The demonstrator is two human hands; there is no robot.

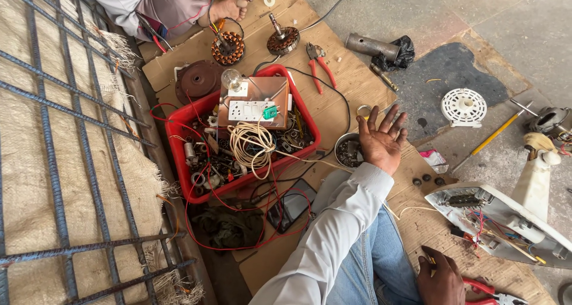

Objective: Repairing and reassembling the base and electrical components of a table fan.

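Nearest us, our right hand (440,279) rests closed on red-handled pliers (484,291) beside the opened white appliance base (506,221). Our left hand (381,141) hovers empty, fingers spread, over the small steel bowl (347,151); we judge a sleeve could snag the red crate's (179,132) loose wires.

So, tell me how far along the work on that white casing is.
Done: the white casing lies open with its wires bared. In hand: the right hand grips the red pliers beside it, while the left hand hovers open and empty over the small bowl. Left: the wires look loose and the casing is not closed.
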